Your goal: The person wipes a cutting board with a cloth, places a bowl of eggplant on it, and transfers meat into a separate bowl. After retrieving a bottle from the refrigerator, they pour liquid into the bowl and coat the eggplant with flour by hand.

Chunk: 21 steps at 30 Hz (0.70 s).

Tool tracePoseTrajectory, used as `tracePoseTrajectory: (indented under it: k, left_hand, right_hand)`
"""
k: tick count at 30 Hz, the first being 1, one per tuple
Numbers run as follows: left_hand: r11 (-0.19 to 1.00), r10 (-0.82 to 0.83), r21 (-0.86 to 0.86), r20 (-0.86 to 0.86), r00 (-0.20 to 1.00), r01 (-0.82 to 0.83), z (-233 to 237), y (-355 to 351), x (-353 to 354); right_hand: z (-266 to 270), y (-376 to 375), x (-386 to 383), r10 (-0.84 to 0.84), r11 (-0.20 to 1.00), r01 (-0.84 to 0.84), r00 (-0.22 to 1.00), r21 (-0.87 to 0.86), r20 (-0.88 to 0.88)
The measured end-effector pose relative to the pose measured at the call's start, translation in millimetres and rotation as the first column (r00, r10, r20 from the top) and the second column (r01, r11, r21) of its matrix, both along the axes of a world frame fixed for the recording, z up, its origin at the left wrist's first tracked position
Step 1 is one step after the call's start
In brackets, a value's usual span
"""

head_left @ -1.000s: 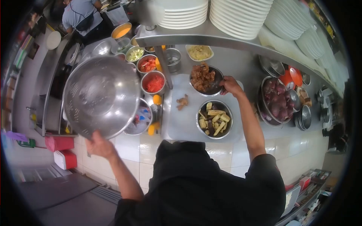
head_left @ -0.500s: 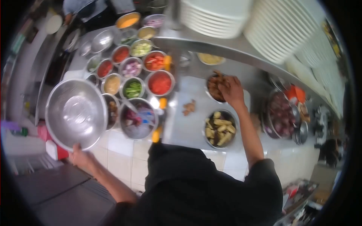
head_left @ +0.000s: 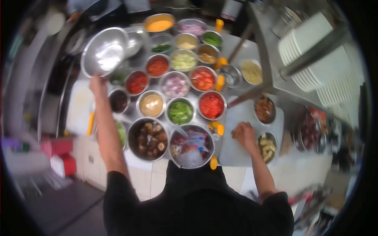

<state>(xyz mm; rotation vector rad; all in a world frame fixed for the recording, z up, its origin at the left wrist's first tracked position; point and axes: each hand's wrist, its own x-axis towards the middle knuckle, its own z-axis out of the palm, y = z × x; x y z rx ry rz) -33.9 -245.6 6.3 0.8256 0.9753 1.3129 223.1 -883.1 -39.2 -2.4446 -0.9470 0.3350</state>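
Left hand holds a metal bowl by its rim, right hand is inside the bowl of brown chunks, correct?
No: the head view shows the right hand at loose brown pieces on the cutting board, outside the bowl of brown chunks. The left hand holds the metal bowl by its rim.

No text, label, number or sign is legible. Marks on the plastic bag [head_left: 198, 140] are too blurred to read.
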Motion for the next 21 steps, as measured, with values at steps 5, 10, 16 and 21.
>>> tracePoseTrajectory:
  k: [5, 10, 16, 21]
  left_hand:
    - [0.9, -0.43, -0.088, -0.012, 0.903, 0.427, -49.0, 156.2, 61.4]
    - [0.75, -0.657, -0.216, -0.138, 0.741, 0.625, -18.0, 112.9, 79.7]
    - [0.976, -0.208, -0.185, -0.61, 0.765, 0.119, -1.0, 170.3, 19.6]
    - [0.972, -0.234, -0.151, -0.578, 0.782, 0.179, -45.8, 233.3, -3.2]
  right_hand:
    - [41.2, 16.0, 29.5, -0.383, 0.862, 0.431, 0.899, 0.267, -0.215]
    - [25.8, -50.3, 101.1, -0.459, 0.73, 0.471, 0.875, 0.495, -0.156]
    - [60.2, -58.1, 94.4, -0.525, 0.851, 0.525, 0.849, 0.014, 0.066]
    - [100.7, 9.8, 53.1, -0.581, 0.794, 0.608, 0.769, -0.023, 0.265]
